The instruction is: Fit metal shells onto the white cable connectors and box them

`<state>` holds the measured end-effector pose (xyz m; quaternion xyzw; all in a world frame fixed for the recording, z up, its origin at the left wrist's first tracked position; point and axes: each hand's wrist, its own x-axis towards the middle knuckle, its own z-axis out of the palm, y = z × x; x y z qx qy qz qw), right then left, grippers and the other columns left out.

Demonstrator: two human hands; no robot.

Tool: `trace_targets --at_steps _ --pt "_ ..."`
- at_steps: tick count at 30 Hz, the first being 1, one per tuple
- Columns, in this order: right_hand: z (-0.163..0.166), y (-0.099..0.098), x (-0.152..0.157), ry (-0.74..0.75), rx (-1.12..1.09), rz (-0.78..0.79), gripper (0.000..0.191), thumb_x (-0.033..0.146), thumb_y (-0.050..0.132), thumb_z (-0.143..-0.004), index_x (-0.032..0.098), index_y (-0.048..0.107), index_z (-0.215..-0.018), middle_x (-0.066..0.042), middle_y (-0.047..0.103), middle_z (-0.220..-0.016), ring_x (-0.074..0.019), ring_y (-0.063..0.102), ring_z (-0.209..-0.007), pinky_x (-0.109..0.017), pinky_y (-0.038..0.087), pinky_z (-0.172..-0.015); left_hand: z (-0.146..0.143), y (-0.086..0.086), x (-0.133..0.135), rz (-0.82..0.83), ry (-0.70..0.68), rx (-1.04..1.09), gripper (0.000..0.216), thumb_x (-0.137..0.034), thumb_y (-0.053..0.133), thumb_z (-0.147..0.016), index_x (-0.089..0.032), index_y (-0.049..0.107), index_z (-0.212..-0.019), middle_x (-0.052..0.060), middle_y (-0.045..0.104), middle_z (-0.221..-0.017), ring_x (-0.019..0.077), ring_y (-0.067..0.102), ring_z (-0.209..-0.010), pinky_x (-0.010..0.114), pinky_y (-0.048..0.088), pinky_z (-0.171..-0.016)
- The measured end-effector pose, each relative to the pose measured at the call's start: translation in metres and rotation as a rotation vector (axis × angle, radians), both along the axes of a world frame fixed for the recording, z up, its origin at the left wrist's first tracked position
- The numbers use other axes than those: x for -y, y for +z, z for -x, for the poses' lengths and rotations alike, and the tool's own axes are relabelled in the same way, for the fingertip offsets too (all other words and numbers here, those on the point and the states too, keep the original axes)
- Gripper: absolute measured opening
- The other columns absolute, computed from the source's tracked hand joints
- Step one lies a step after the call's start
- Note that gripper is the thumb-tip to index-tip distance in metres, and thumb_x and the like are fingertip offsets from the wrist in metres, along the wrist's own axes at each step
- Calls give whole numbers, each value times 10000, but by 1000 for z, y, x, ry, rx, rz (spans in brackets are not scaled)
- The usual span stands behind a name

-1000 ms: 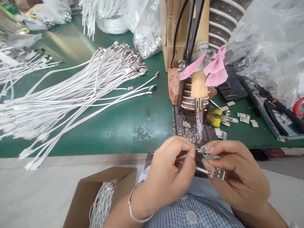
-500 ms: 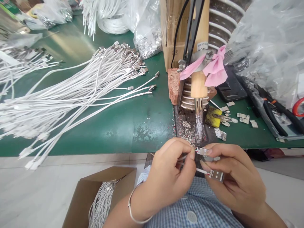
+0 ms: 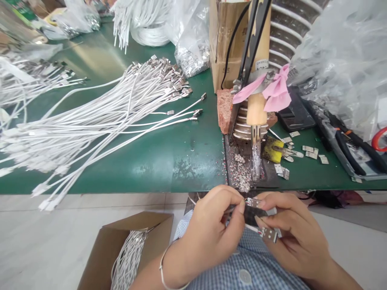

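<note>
— What have the fingers got hold of?

— The left hand [image 3: 211, 229] has its fingers [image 3: 241, 208] pinched shut on the end of a thin white cable [image 3: 231, 210]. The right hand [image 3: 290, 237] grips a small silver metal connector shell [image 3: 252, 202] at that cable's tip, thumb and forefinger closed on it. Lower in the same hand, a second silver shell [image 3: 270, 235] on another white lead is tucked under the remaining fingers.

— Has anything shifted?

— A little; a second ago the shell sat just beneath the tip of the wooden-handled soldering iron [image 3: 256, 121], the knuckles overlapping the edge of the green worktop [image 3: 169, 157]. Now both hands have dropped back toward the blue checked shirt [image 3: 242, 270], clear of that edge; the grip itself is unchanged.

— Meaning what?

— My guess is the joint is away from the heat; the work is between the fingertips, not at the iron.

— And round about?

— A yellow sponge [image 3: 272, 150] just beside the iron; loose metal shells [image 3: 311, 151] to its right. There is a big sheaf of white cables [image 3: 105, 117] across the worktop, and an open cardboard box [image 3: 105, 249] of more cables by the left wrist.
</note>
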<state>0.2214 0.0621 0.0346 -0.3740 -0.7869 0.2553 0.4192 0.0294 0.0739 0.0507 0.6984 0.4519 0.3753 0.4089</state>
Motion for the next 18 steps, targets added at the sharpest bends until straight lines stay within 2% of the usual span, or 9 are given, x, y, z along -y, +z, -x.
trace_targets --at_steps 5,12,15,18 --pt "2 -4 7 42 -9 25 277 -16 552 -754 194 538 -933 -43 523 -1048 -169 590 -1035 -270 541 -894 5 -3 9 26 -3 -1 136 -43 526 -858 -162 589 -882 39 642 -878 127 593 -759 254 489 -694" --pt "4 -17 22 83 -15 177 205 34 550 -794 218 564 -882 -55 602 -1032 -185 659 -982 -288 589 -804 23 -10 24 86 -19 -62 113 -118 494 -909 -171 583 -862 55 642 -853 152 577 -738 270 465 -635" --pt "5 -26 28 76 -1 236 153 74 569 -828 221 595 -863 -64 616 -1057 -194 687 -976 -298 606 -792 45 -15 35 136 55 -131 151 -182 466 -953 -181 576 -850 61 662 -856 165 611 -781 284 492 -684" --pt "6 -38 31 38 -3 262 79 155 601 -840 227 615 -812 -61 647 -1004 -205 722 -876 -300 626 -720 79 -16 52 202 234 -332 229 -265 433 -985 -189 565 -813 46 660 -822 162 621 -762 282 501 -693"
